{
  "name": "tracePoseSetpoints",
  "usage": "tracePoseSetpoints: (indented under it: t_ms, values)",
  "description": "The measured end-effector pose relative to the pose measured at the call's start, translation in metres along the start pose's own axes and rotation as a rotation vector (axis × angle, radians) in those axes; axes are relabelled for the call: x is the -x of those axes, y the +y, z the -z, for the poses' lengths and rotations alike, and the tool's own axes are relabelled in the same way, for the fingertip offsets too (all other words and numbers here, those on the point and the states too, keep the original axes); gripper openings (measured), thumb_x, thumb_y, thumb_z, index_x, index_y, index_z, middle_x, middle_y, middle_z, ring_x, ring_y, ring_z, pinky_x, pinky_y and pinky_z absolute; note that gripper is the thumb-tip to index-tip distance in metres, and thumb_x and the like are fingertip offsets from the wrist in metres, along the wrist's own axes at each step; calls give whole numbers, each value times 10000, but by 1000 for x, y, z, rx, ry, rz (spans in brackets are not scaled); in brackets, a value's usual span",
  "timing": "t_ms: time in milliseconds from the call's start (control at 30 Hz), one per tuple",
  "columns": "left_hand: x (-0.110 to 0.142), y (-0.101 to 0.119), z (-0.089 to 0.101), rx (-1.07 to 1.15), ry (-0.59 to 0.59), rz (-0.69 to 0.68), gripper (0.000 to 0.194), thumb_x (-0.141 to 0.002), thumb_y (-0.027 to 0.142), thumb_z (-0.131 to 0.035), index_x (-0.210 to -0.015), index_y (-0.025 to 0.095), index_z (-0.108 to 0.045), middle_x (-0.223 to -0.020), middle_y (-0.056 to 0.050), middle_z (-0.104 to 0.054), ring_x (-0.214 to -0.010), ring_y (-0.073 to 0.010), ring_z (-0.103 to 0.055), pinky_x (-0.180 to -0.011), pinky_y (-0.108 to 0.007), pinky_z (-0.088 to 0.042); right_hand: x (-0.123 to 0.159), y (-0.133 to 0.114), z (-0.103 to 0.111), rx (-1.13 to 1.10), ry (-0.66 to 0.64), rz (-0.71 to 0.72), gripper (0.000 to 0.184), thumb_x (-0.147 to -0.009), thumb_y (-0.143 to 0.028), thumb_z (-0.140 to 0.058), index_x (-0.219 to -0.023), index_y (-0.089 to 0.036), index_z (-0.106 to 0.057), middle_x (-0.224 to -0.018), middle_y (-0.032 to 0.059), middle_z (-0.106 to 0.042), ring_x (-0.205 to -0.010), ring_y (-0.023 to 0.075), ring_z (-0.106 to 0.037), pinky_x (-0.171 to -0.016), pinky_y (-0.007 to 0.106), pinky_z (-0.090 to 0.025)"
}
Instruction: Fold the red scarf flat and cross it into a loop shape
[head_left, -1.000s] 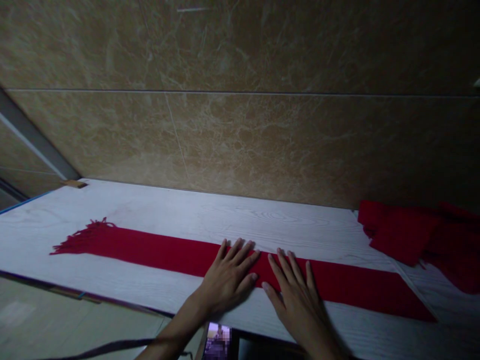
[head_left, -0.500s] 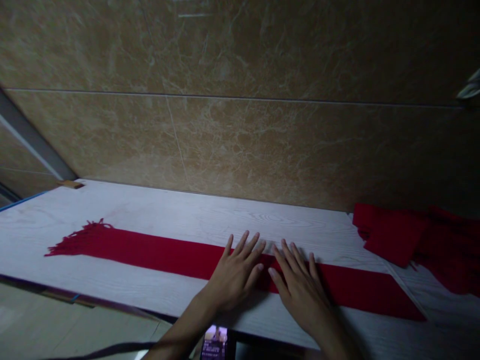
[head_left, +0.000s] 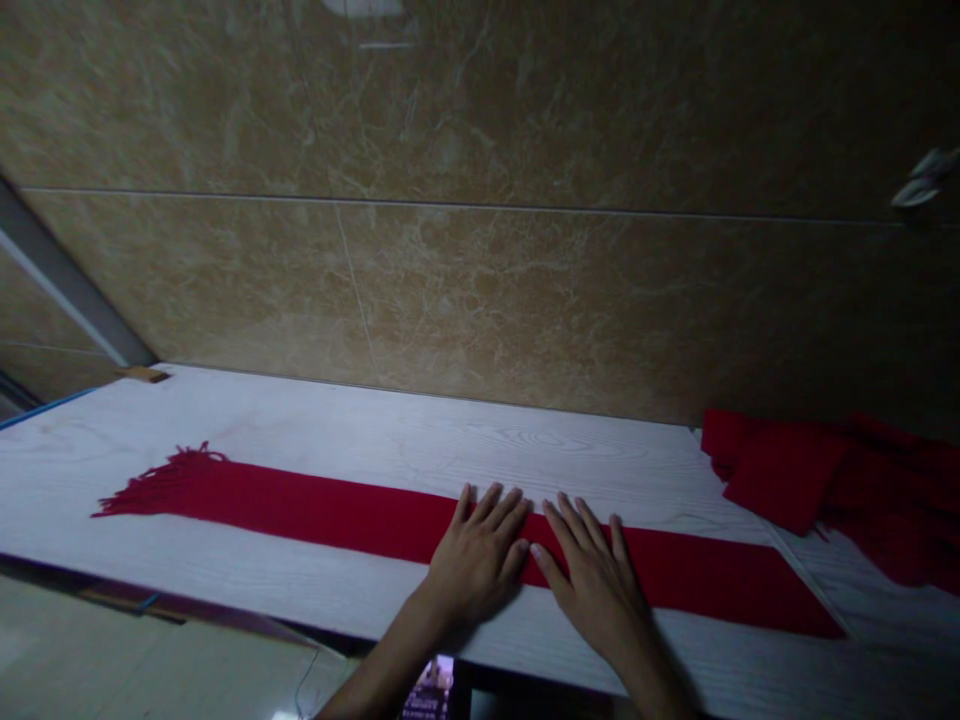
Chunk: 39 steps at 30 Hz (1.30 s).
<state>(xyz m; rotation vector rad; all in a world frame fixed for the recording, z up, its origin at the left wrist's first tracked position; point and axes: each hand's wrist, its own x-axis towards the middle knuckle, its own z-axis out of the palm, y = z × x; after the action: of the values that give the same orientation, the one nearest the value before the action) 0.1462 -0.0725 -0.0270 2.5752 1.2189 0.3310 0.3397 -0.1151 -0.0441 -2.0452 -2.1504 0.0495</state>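
Note:
A long red scarf [head_left: 322,510] lies stretched flat across the white wood-grain table [head_left: 315,415], its fringe at the left end and a straight folded-looking edge at the right. My left hand [head_left: 480,550] rests palm down on the middle of the scarf, fingers extended. Beside it, my right hand [head_left: 592,570] also presses flat on the cloth with fingers spread. The two thumbs are close together over the scarf. Neither hand grips anything.
More red cloth [head_left: 840,490] is heaped at the table's right end. A tiled wall [head_left: 480,280] runs along the back edge. A small wooden block [head_left: 144,374] sits at the far left corner. Below the front edge, a lit phone screen [head_left: 431,690] shows.
Both hands have drawn slightly toward me, fingertips moving down to the scarf's far edge. The scarf and the red heap stay in place; the camera view has shifted a little.

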Motion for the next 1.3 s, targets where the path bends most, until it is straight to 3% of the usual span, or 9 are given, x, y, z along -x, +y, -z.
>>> tracePoseSetpoints:
  t_ms: [633, 1300]
  values:
    - [-1, -5, -7, 0, 95, -39, 546, -1085, 434, -242, -1574, 272, -423, -1634, -32, -418, -1550, -283, -327, -1282, -616, -208, 1, -9, 11, 0, 39, -67, 585, -1039, -526, -438, -1532, -216, -502, -1637, 90, -392, -1544, 276, -316, -1266, 576, -189]
    - [-2, 7, 8, -60, -4, 24, 548, -1068, 456, -326, -1574, 267, -420, -1652, -35, -379, -1569, -263, -287, -1278, -575, -236, 1, -7, 6, -48, 71, -43, 580, -1041, -514, -436, -1532, -212, -504, -1641, 104, -377, -1543, 303, -314, -1259, 609, -152]
